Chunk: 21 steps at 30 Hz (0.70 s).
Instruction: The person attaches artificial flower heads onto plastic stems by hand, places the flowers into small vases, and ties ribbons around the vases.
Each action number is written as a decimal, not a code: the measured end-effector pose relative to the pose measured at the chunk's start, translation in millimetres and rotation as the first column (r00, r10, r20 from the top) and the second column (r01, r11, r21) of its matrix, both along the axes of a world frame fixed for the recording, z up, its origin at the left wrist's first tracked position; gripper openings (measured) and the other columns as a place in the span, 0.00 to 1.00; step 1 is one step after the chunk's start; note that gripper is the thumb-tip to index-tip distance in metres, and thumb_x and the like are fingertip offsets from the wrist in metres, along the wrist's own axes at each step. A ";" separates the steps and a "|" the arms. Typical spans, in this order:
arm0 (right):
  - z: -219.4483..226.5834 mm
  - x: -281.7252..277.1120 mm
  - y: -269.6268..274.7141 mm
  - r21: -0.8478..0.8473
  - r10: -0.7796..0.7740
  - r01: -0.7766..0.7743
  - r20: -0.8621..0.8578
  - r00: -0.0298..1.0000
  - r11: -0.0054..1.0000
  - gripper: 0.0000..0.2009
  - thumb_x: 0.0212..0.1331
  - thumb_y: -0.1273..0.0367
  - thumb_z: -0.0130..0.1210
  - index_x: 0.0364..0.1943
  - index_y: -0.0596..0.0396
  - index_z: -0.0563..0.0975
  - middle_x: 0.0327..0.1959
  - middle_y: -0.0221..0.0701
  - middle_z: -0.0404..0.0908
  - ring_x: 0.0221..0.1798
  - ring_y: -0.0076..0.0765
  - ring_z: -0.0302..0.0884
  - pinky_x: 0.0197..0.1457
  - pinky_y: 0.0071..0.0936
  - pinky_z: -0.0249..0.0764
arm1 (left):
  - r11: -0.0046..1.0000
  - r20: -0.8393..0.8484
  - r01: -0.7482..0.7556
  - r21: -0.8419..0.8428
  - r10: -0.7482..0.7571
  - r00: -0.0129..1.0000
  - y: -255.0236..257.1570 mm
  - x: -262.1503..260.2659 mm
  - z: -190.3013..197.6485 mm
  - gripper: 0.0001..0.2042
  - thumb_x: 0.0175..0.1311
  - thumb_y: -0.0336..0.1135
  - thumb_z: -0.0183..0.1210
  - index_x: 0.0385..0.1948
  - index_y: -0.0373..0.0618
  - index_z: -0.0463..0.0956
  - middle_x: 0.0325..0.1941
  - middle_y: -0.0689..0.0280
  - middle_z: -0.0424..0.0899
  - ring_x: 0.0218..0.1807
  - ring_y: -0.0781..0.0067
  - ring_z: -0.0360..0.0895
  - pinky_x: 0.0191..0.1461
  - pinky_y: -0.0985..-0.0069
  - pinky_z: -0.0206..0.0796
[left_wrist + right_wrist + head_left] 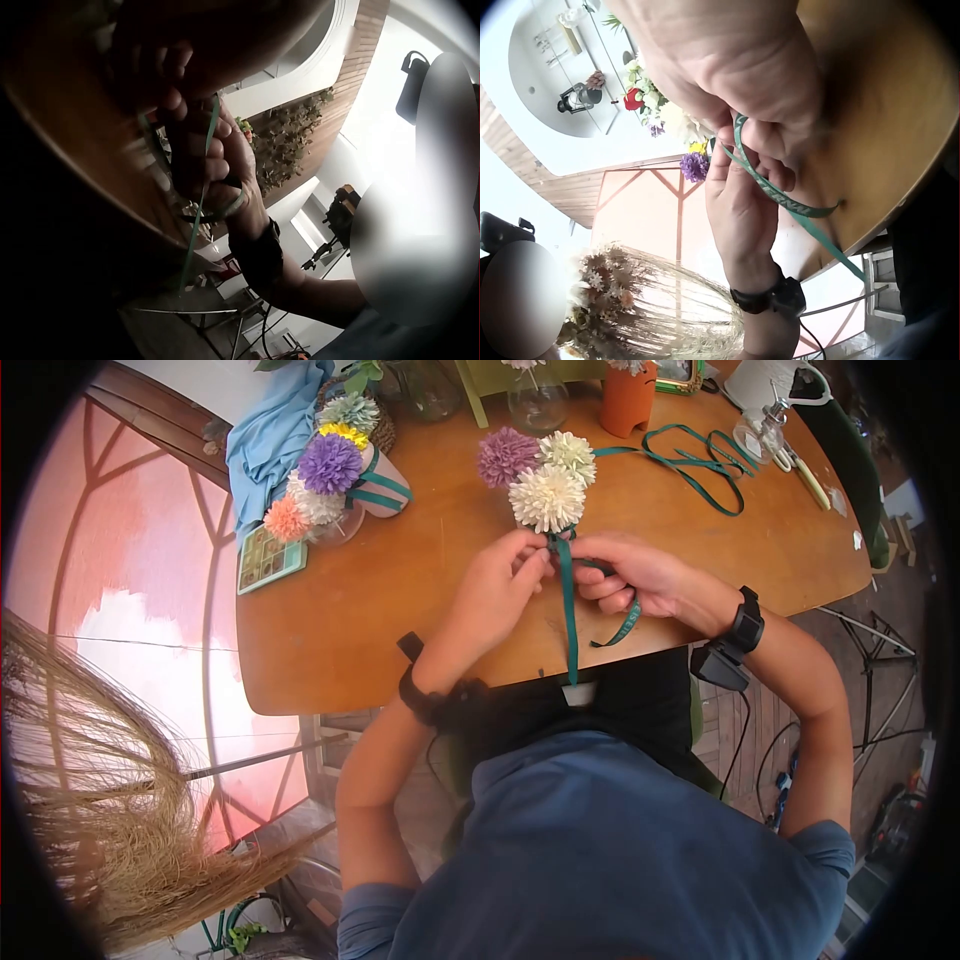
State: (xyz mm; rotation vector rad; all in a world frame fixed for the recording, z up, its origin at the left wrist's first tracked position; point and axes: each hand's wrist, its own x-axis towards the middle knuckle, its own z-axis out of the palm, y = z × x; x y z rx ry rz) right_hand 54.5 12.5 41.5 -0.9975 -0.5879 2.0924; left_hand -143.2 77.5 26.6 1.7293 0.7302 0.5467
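In the head view a bunch of pompom flowers, one cream (546, 498), one mauve (507, 457) and one pale green-white (570, 457), stands at the near side of the table. A dark green ribbon (568, 610) is wrapped just below the blooms, one tail hanging straight over the table edge. My left hand (497, 585) pinches the ribbon at the wrap with thumb and fingertips. From the other side my right hand (640, 575) grips the other length in curled fingers; its lettered tail (780, 196) loops out below the palm. The stems are hidden behind the hands.
At the left lies a wrapped bouquet with a purple bloom (330, 464), beside a mint-green box (270, 557) and blue cloth (270, 455). More green ribbon (690, 460) trails at the right, near scissors (800, 470). An orange vase (628, 402) stands at the back.
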 end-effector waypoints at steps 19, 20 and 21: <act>-22.9 -3.9 89.5 0.671 -0.527 -0.287 0.726 0.442 0.684 0.34 0.43 0.52 0.71 0.48 0.62 0.71 0.36 0.41 0.78 0.38 0.39 0.76 0.42 0.31 0.72 | 0.986 0.046 -0.153 -0.065 0.157 0.987 17.7 -42.0 13.4 0.18 0.68 0.29 0.54 0.58 0.38 0.64 0.33 0.65 0.80 0.31 0.83 0.74 0.36 0.84 0.67; -25.0 -7.1 106.2 0.687 -0.546 -0.288 0.714 0.439 0.666 0.30 0.44 0.54 0.71 0.45 0.63 0.72 0.34 0.35 0.78 0.39 0.30 0.76 0.39 0.29 0.71 | 0.980 0.055 -0.173 -0.093 0.179 0.982 15.2 -44.7 14.1 0.19 0.68 0.29 0.54 0.58 0.38 0.63 0.33 0.65 0.80 0.31 0.83 0.74 0.36 0.84 0.67; -29.4 -12.7 123.7 0.692 -0.548 -0.289 0.709 0.443 0.661 0.30 0.44 0.54 0.71 0.45 0.63 0.72 0.34 0.35 0.78 0.39 0.30 0.76 0.39 0.29 0.71 | 0.974 0.061 -0.191 -0.123 0.200 0.978 12.1 -48.1 14.6 0.19 0.68 0.29 0.54 0.58 0.38 0.63 0.34 0.65 0.80 0.31 0.83 0.74 0.36 0.85 0.67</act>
